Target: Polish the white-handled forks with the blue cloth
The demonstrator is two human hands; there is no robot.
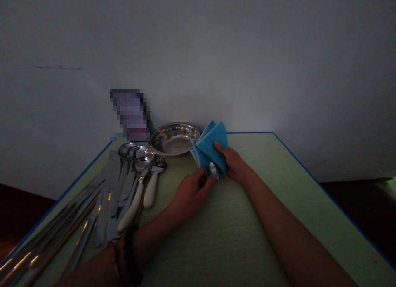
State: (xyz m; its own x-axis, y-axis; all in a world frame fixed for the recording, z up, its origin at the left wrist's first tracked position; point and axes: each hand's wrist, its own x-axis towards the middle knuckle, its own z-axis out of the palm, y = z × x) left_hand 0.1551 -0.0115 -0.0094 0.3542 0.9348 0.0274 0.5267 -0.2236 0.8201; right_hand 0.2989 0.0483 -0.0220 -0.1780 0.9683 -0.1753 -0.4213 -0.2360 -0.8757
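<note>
The right hand point(232, 160) is gripping a blue cloth point(213, 147) over the counter point(278, 171); the left hand point(192, 192), fingers curled, is pinching a shiny piece point(213, 168) against it. Just left, a steel bowl point(175, 146) is sitting, with cutlery point(114, 175) lying farther left.

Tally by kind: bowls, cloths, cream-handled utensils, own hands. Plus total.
Bowl: 1
Blue cloth: 1
Cream-handled utensils: 2
Hands: 2 (left hand, right hand)
Total: 6

Not counted: the other cutlery, overlapping too much to count reliably; the shiny piece at the cloth, kind unclear.
</note>
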